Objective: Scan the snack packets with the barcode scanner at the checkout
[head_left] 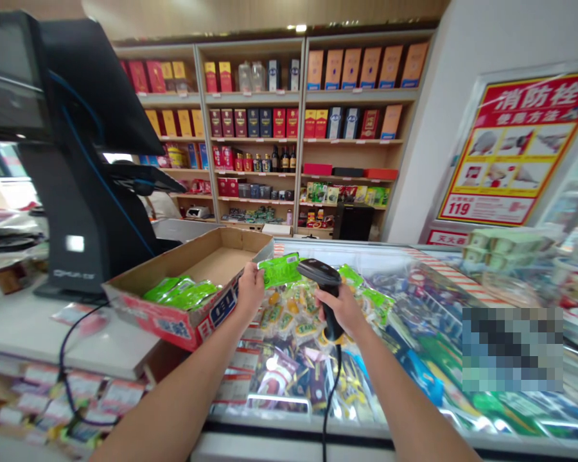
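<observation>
Left hand [250,290] in a narrow pinch on the edge of a green snack packet [280,269], just beside a barcode scanner [320,273] wrapped in a full right hand [340,311] grip, above a freezer [298,417], near a cardboard box [231,247].

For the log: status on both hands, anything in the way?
Left grip: green plastic packet. Right grip: black handheld barcode scanner. Cardboard box with more green packets beside left hand, not blocking.
</observation>
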Available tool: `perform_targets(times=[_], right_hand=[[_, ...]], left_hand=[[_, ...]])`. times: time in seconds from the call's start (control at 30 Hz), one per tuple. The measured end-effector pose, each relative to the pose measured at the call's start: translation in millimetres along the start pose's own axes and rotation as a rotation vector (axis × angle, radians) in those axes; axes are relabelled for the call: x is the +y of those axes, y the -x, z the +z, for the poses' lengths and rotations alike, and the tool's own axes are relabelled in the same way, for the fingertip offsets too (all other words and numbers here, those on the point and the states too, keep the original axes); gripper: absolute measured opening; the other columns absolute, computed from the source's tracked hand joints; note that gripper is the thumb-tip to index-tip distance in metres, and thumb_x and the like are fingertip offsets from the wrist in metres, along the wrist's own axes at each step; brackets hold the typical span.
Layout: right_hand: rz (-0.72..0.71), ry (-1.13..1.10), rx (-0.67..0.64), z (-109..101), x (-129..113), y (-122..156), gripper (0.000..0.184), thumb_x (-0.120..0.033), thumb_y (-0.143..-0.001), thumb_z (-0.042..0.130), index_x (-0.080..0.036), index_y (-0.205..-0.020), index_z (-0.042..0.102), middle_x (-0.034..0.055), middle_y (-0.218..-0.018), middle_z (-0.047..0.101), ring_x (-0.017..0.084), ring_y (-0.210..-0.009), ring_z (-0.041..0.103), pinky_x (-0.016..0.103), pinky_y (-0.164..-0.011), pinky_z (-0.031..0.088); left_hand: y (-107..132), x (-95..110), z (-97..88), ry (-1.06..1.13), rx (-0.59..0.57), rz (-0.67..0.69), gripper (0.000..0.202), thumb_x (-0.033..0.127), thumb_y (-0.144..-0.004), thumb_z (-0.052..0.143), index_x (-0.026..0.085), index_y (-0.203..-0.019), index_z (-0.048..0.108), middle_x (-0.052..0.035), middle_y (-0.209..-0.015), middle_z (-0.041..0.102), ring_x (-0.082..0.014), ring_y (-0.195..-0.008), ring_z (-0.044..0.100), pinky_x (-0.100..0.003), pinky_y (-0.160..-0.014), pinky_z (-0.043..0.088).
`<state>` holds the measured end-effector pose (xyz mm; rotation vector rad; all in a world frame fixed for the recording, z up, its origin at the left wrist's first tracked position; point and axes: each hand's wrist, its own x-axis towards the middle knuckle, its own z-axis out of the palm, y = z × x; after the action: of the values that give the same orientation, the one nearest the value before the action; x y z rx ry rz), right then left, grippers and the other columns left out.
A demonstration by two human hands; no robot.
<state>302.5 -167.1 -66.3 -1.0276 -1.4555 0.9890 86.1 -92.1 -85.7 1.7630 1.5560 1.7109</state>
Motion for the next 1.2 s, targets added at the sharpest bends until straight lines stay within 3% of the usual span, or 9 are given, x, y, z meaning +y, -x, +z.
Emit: perform_targets(times=[0.17, 0.33, 0.57, 0.7, 0.77, 0.9, 1.0, 1.1, 1.2], right_hand=[[-0.020, -0.037, 0.014, 9.8, -0.5, 0.5, 0.028, -0.042, -0.069, 0.066, -0.017, -0.063, 0.058, 0.0005, -0.052, 0.059, 0.013, -0.035, 0.053, 0.024, -0.037, 0.040], [0.007, -0.106, -0.082, 37.8, -17.9, 0.5, 0.027, -0.042, -0.068, 0.065, -0.017, -0.062, 0.059, 0.0009, -0.050, 0.059, 0.013, -0.035, 0.052, 0.025, -0.038, 0.041], [-0.003, -0.068, -0.247, 89.8, -41.2, -12.4, 0.028, -0.042, -0.068, 0.065, -0.017, -0.057, 0.059, 0.0001, -0.042, 0.056, 0.014, -0.034, 0.053, 0.024, -0.037, 0.041], [-0.026, -0.088, -0.284, 112.9, -46.0, -15.7, 0.027, -0.041, -0.069, 0.065, -0.017, -0.056, 0.059, -0.0003, -0.040, 0.056, 0.014, -0.033, 0.052, 0.024, -0.036, 0.042], [-0.027, -0.083, -0.283, 117.8, -45.2, -15.4, 0.028, -0.040, -0.069, 0.065, -0.017, -0.056, 0.058, -0.0002, -0.041, 0.056, 0.014, -0.033, 0.053, 0.024, -0.036, 0.042], [-0.006, -0.096, -0.255, 113.7, -39.6, -13.4, 0.025, -0.039, -0.067, 0.066, -0.017, -0.057, 0.059, 0.0011, -0.048, 0.061, 0.014, -0.034, 0.053, 0.025, -0.036, 0.042], [0.016, -0.093, -0.201, 101.2, -34.5, -11.6, 0.026, -0.040, -0.067, 0.065, -0.017, -0.056, 0.059, 0.0011, -0.047, 0.060, 0.014, -0.033, 0.053, 0.024, -0.036, 0.041], [0.021, -0.093, -0.100, 80.4, -27.8, -11.0, 0.027, -0.041, -0.066, 0.065, -0.017, -0.056, 0.059, 0.0011, -0.045, 0.059, 0.014, -0.034, 0.053, 0.024, -0.035, 0.041], [0.018, -0.090, 0.037, 50.8, -17.6, -12.6, 0.028, -0.041, -0.067, 0.065, -0.017, -0.055, 0.059, 0.0008, -0.039, 0.055, 0.014, -0.033, 0.051, 0.024, -0.036, 0.040]], left_hand=[[-5.4, 32.2, -19.5, -0.117, 0.014, -0.028, 0.007, 0.021, -0.086, 0.045, 0.021, -0.080, 0.048, -0.0020, -0.071, 0.060, -0.0180, -0.069, 0.058, -0.027, -0.065, 0.039], [-23.3, 51.8, -69.0, -0.160, 0.026, -0.025, 0.004, 0.022, -0.086, 0.046, 0.020, -0.085, 0.049, -0.0031, -0.076, 0.063, -0.0178, -0.070, 0.060, -0.027, -0.064, 0.041], [-26.3, 32.0, -147.6, -0.446, 0.113, -0.150, 0.017, 0.024, -0.086, 0.045, 0.018, -0.099, 0.054, -0.0072, -0.080, 0.067, -0.0221, -0.073, 0.065, -0.030, -0.066, 0.046], [-20.2, 16.3, -170.1, -0.686, 0.107, -0.190, 0.024, 0.020, -0.084, 0.047, 0.014, -0.105, 0.057, -0.0147, -0.088, 0.070, -0.0289, -0.084, 0.067, -0.037, -0.074, 0.049], [-16.8, 11.5, -176.5, -0.799, 0.083, -0.146, 0.027, 0.018, -0.082, 0.048, 0.012, -0.104, 0.060, -0.0186, -0.096, 0.069, -0.0323, -0.093, 0.065, -0.041, -0.080, 0.048], [-11.0, 13.3, -178.3, -0.854, 0.175, 0.026, 0.030, 0.022, -0.081, 0.049, 0.011, -0.106, 0.063, -0.0207, -0.121, 0.060, -0.0362, -0.111, 0.056, -0.048, -0.090, 0.046], [-7.1, 24.1, -163.1, -0.721, 0.222, 0.162, 0.029, 0.026, -0.081, 0.052, 0.013, -0.104, 0.064, -0.0183, -0.125, 0.056, -0.0346, -0.114, 0.053, -0.048, -0.096, 0.043], [-1.9, 37.3, -129.6, -0.514, 0.143, 0.315, 0.023, 0.026, -0.082, 0.051, 0.016, -0.097, 0.065, -0.0146, -0.121, 0.058, -0.0292, -0.114, 0.054, -0.043, -0.099, 0.043], [1.5, 47.0, -81.4, -0.368, -0.076, 0.349, 0.020, 0.022, -0.082, 0.050, 0.017, -0.095, 0.065, -0.0112, -0.111, 0.064, -0.0242, -0.106, 0.059, -0.037, -0.095, 0.046]])
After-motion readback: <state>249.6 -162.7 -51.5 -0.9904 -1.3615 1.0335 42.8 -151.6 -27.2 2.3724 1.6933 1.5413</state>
